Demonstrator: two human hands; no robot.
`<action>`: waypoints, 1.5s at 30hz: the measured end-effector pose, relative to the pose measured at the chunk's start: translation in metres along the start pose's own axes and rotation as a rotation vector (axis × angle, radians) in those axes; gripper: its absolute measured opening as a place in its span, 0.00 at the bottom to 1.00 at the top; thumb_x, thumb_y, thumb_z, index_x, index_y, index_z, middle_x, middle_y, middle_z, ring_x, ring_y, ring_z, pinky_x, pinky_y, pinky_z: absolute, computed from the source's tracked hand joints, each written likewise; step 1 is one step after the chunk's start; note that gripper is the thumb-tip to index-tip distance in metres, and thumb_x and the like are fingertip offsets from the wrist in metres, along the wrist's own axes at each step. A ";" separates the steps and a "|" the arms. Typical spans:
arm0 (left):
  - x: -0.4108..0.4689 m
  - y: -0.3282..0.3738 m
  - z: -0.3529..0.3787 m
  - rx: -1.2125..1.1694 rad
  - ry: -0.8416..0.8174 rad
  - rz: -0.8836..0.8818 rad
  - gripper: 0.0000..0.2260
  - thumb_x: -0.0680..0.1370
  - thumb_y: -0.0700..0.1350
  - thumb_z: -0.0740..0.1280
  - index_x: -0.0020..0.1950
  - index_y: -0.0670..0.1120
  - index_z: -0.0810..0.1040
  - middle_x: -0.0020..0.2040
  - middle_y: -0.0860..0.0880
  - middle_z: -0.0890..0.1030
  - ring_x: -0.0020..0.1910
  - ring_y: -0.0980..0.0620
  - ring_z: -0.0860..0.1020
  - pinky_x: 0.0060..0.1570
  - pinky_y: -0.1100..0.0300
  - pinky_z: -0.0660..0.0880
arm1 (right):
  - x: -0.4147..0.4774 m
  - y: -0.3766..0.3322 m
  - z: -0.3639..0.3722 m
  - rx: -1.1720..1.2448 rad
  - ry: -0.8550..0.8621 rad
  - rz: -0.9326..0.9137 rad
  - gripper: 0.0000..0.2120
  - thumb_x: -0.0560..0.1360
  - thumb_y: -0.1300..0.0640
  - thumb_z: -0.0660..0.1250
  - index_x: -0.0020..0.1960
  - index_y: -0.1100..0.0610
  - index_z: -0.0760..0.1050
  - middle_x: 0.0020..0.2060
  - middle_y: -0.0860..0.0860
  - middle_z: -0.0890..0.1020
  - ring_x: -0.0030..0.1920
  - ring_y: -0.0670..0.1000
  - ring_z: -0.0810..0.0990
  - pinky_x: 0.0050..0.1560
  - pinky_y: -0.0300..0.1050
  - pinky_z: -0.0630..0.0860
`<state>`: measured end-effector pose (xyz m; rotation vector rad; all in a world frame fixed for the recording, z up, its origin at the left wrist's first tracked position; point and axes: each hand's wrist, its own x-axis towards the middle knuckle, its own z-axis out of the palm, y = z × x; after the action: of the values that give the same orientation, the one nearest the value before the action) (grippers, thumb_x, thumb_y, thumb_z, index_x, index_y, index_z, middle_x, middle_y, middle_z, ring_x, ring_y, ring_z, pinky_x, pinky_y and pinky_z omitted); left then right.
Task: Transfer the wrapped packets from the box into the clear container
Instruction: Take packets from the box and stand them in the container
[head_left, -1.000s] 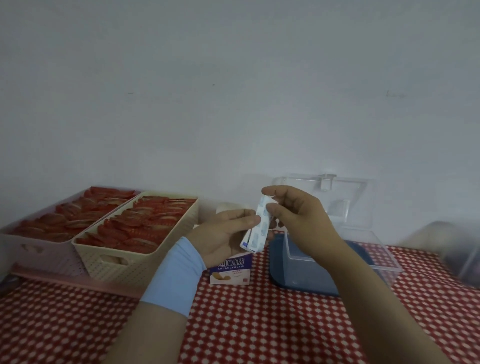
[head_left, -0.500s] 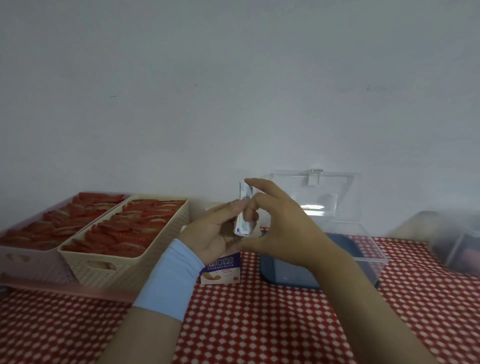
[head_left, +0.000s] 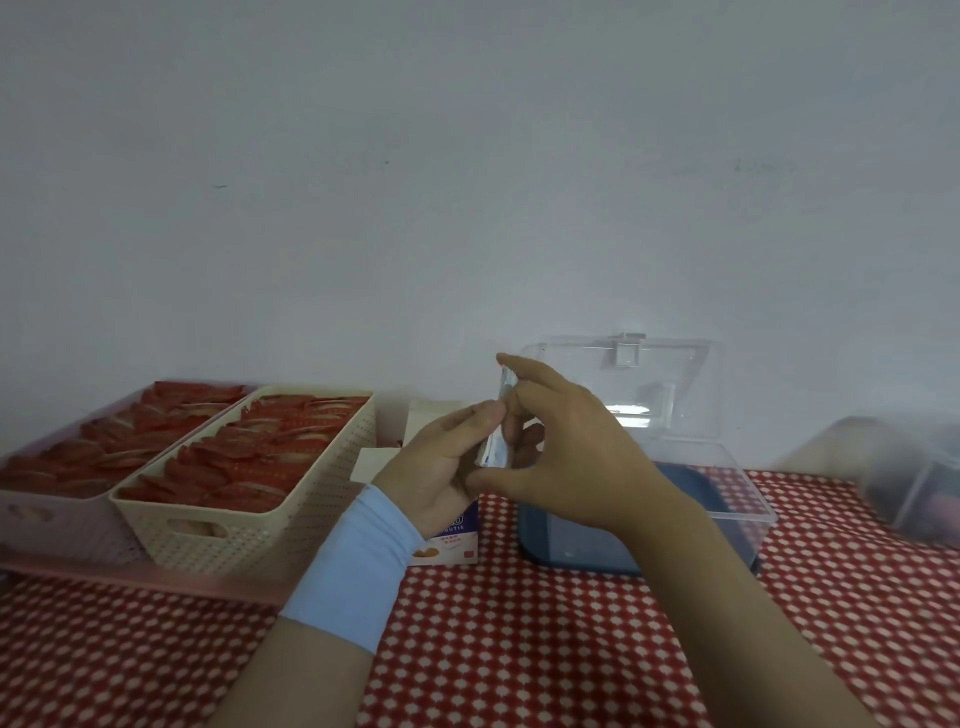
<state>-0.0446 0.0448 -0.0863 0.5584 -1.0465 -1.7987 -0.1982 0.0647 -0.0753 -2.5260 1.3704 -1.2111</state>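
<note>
Your left hand (head_left: 441, 467) and right hand (head_left: 566, 447) both pinch the thin white-and-blue packet (head_left: 494, 450) in their fingers, upright and edge-on above the box (head_left: 453, 540), just left of the open clear container (head_left: 737, 501).

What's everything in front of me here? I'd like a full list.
wrapped packet: one, white and blue, upright between both hands
box: one, white and purple, open, behind the left hand
clear container: one, blue base, lid raised, right of the box
cream basket: one, left, full of red packets
pink basket: one, far left, also full
red packets: many, in both baskets
tablecloth: one, red-and-white check
blurred bin: one, clear, right edge
wristband: one, light blue, left wrist
left hand: holds the packet
right hand: pinches the packet
</note>
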 end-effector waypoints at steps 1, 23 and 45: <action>0.000 -0.001 0.000 0.013 -0.008 0.000 0.14 0.76 0.44 0.66 0.56 0.36 0.78 0.46 0.41 0.83 0.43 0.49 0.84 0.39 0.59 0.80 | 0.000 0.001 0.000 0.017 -0.018 0.000 0.20 0.62 0.41 0.80 0.40 0.49 0.73 0.68 0.45 0.75 0.61 0.41 0.78 0.57 0.50 0.79; -0.026 0.008 0.017 0.222 -0.137 -0.107 0.15 0.76 0.44 0.64 0.60 0.39 0.77 0.47 0.42 0.85 0.41 0.48 0.85 0.38 0.58 0.82 | -0.012 -0.004 -0.045 0.624 -0.005 0.494 0.07 0.80 0.58 0.67 0.50 0.59 0.83 0.43 0.54 0.87 0.45 0.52 0.84 0.61 0.61 0.78; -0.022 0.003 0.004 0.023 -0.022 -0.032 0.14 0.77 0.47 0.67 0.57 0.41 0.84 0.54 0.40 0.83 0.53 0.45 0.84 0.47 0.53 0.83 | -0.002 -0.032 -0.043 0.007 -0.254 0.112 0.23 0.58 0.45 0.84 0.42 0.45 0.72 0.77 0.37 0.61 0.70 0.39 0.67 0.63 0.39 0.71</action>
<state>-0.0367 0.0655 -0.0828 0.5734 -1.0803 -1.8269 -0.2042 0.0998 -0.0353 -2.4563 1.4179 -0.8401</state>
